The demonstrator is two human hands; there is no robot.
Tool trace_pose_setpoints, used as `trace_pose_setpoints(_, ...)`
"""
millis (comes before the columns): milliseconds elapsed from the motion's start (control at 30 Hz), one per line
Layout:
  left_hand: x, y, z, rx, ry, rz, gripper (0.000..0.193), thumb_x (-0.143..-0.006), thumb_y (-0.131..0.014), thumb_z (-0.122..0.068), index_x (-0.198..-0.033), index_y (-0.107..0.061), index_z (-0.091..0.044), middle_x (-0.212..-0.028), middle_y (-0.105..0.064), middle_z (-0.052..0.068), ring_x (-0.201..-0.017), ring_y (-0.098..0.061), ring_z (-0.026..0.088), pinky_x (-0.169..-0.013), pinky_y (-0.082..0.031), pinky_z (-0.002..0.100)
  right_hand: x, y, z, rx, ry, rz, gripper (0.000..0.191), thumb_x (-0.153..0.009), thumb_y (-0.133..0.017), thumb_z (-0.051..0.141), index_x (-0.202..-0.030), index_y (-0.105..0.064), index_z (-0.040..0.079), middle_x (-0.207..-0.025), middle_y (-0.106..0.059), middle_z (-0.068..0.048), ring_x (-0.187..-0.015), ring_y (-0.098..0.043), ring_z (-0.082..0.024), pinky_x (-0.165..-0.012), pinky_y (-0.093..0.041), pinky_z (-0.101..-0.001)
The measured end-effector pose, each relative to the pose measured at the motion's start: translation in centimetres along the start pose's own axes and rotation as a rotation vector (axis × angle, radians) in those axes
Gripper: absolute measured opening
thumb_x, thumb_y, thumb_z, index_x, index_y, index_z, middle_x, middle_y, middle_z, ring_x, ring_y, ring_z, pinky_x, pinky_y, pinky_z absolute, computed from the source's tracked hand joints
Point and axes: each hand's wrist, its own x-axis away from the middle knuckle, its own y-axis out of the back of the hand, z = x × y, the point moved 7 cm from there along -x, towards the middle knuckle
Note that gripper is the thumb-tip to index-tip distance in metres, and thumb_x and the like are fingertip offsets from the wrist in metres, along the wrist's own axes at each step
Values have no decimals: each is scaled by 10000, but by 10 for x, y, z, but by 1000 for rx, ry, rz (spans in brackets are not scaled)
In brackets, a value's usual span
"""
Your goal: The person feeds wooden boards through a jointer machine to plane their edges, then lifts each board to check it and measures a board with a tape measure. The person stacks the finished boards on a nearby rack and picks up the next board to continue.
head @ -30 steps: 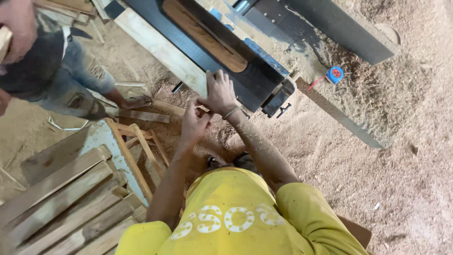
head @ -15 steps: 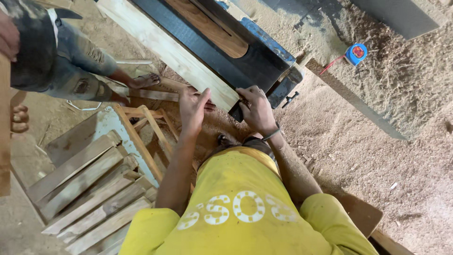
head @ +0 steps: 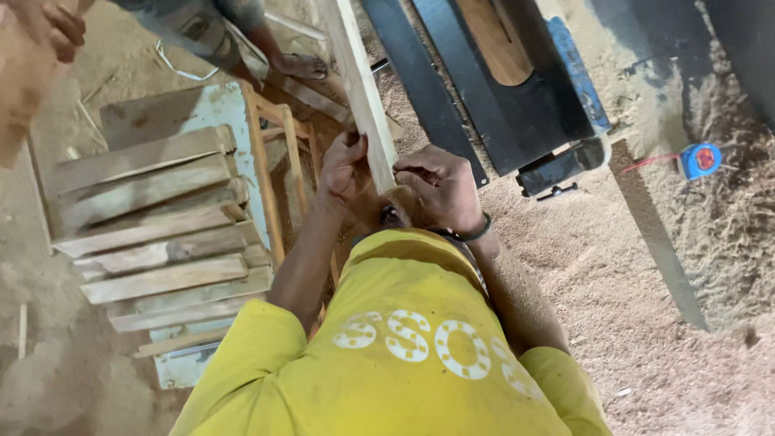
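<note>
A long pale wooden plank (head: 359,81) runs from the top of the view down to my hands, alongside the black table saw (head: 500,89). My left hand (head: 343,165) grips the plank's left edge near its near end. My right hand (head: 440,187), with a dark band at the wrist, is closed over the plank's end from the right. My yellow shirt fills the bottom of the view.
A stack of rough wooden slats (head: 153,234) lies on a pale stand at left, beside a slim wooden frame (head: 270,153). Another person's foot (head: 300,64) and hand (head: 52,24) are at top left. A blue tape measure (head: 698,160) lies on sawdust near a dark board (head: 654,234).
Both hands have come together at the plank's near end. The view has turned, so the plank and saw now run more upright in the picture.
</note>
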Motion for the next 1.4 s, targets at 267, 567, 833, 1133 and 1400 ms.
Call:
trace_pose_setpoints(267, 26, 20, -21, 15, -5, 126, 409, -984, -690, -12, -1379, -586, 10, -1220, -705, 109, -1125, -696, 240, -1003, -575, 392, 2, -48, 53, 313, 386, 164, 76, -956, -746, 53, -1009, -704, 18, -964, -692, -111, -818, -707, -269, -708, -577, -365)
trace_pose_setpoints(567, 41, 16, -47, 18, -35, 218, 411, -969, -725, 12, -1360, -598, 26, -1268, -702, 82, -1190, -684, 178, -1067, -555, 334, -10, -76, 5, 519, 327, -37, 57, -1047, -611, -31, -1015, -591, 12, -951, -639, -120, -591, -557, -185, -472, -502, -319)
trace_pose_setpoints(833, 46, -14, -53, 193, 67, 349, 480, -1009, -715, -74, -1442, -536, 33, -1169, -723, 123, -1066, -736, 194, -929, -610, 316, 8, -48, 0, 485, 419, -218, 134, -1018, -564, -94, -1024, -545, 39, -917, -594, -88, -750, -600, -200, -631, -547, -328)
trace_pose_setpoints(1133, 22, -6, -48, 157, 77, 268, 516, -1005, -704, -65, -1462, -492, 48, -1211, -712, 128, -1103, -718, 213, -987, -590, 347, 28, -59, -19, 208, 282, -192, 86, -1026, -661, 21, -1108, -640, 39, -980, -728, -136, -748, -696, -160, -646, -618, -291)
trace_pose_setpoints(1400, -34, -20, -42, -402, 43, -219, 518, -939, -762, -90, -1367, -507, 53, -1071, -678, 182, -879, -697, 238, -733, -582, 387, 46, -28, -43, 76, -90, -356, 287, -1002, -698, 127, -1263, -619, 40, -807, -710, -54, -658, -643, -104, -581, -538, -260)
